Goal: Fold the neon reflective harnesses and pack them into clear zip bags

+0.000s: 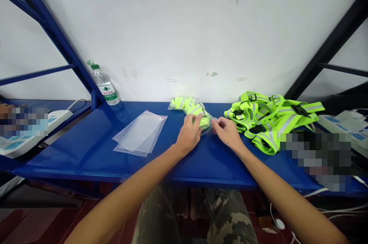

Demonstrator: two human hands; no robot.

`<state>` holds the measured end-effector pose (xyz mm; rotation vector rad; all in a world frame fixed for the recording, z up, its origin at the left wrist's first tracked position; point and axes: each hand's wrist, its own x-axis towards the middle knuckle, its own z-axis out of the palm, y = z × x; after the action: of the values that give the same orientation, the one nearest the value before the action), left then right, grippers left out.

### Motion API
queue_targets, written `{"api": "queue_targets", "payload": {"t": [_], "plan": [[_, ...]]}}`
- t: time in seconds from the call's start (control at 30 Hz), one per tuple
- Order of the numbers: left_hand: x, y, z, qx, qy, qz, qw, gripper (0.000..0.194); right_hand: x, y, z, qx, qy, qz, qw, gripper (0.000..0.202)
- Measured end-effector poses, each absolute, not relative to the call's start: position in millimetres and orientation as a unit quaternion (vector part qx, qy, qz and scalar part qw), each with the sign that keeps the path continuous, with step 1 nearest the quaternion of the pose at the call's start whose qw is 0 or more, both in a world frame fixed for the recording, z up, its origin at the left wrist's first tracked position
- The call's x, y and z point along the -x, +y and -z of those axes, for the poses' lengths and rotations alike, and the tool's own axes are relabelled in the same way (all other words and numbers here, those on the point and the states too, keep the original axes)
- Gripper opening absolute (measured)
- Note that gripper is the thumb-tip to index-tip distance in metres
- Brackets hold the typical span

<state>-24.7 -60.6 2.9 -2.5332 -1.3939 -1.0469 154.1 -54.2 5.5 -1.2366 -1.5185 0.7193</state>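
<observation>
Clear plastic packaging (pixel 207 130) with folded neon-yellow reflective strapping inside lies on the blue table in front of me. My left hand (pixel 189 133) presses on it, fingers bent over its near left side. My right hand (pixel 227 131) pinches its right edge between thumb and fingers. More bagged reflective strapping (pixel 180 103) shows just behind, against the wall; I cannot tell whether that is a separate bag. Flat, clear zip bags (pixel 140 133) with a red line along the top lie to the left of my hands.
A loose heap of neon-yellow reflective straps (pixel 273 117) with black buckles lies at the right. A water bottle (pixel 105 85) stands by the wall at the left. Power strips (pixel 57 119) and cables flank the blue table (pixel 86 148). Metal frame posts (pixel 57 33) rise at both sides.
</observation>
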Motion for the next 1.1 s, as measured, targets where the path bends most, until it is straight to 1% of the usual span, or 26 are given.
{"api": "queue_targets", "payload": {"t": [0.17, 0.3, 0.43, 0.47, 0.57, 0.67, 0.7, 0.8, 0.83, 0.9, 0.97, 1.03, 1.1], "plan": [[21.4, -65.5, -6.8, 0.838, -0.439, 0.318, 0.066, 0.051, -157.7, -47.5, -3.2, 0.493, -0.515, -0.432, 0.552, 0.031], [20.0, -66.4, -5.1, 0.828, -0.468, 0.299, 0.078, 0.055, -153.4, -49.4, -7.6, 0.474, -0.456, -0.467, 0.591, 0.024], [22.8, -64.4, -2.8, 0.808, -0.498, 0.305, 0.081, 0.058, -148.0, -52.4, -11.8, 0.465, -0.437, -0.490, 0.594, 0.020], [24.0, -64.1, -2.9, 0.806, -0.498, 0.310, 0.080, 0.056, -148.2, -52.6, -12.8, 0.460, -0.432, -0.495, 0.597, 0.019], [26.5, -65.3, -5.6, 0.818, -0.459, 0.338, 0.081, 0.042, -154.2, -51.9, -16.0, 0.433, -0.397, -0.509, 0.629, 0.018], [24.8, -67.9, -9.3, 0.848, -0.383, 0.352, 0.098, 0.056, -163.4, -50.1, -18.8, 0.406, -0.354, -0.536, 0.650, 0.023], [23.3, -68.5, -10.1, 0.856, -0.365, 0.351, 0.106, 0.053, -165.8, -49.5, -19.5, 0.398, -0.346, -0.548, 0.649, 0.025], [19.2, -67.3, -10.4, 0.853, -0.349, 0.367, 0.124, 0.021, -169.4, -47.8, -21.1, 0.371, -0.328, -0.575, 0.651, 0.027], [18.8, -66.1, -10.2, 0.847, -0.349, 0.381, 0.127, 0.015, -169.7, -47.3, -21.5, 0.365, -0.323, -0.579, 0.653, 0.028], [19.8, -63.3, -10.4, 0.835, -0.339, 0.412, 0.131, 0.013, -170.0, -46.9, -22.2, 0.362, -0.326, -0.579, 0.654, 0.028], [22.7, -61.1, -12.4, 0.827, -0.324, 0.440, 0.133, 0.011, -171.2, -47.0, -22.9, 0.368, -0.359, -0.555, 0.654, 0.022], [26.0, -60.5, -16.6, 0.812, -0.314, 0.471, 0.139, 0.010, -174.0, -47.6, -24.1, 0.374, -0.437, -0.489, 0.656, 0.021], [28.7, -61.5, -23.1, 0.790, -0.314, 0.505, 0.149, 0.009, -177.2, -48.6, -25.9, 0.374, -0.538, -0.394, 0.644, 0.023]]}}
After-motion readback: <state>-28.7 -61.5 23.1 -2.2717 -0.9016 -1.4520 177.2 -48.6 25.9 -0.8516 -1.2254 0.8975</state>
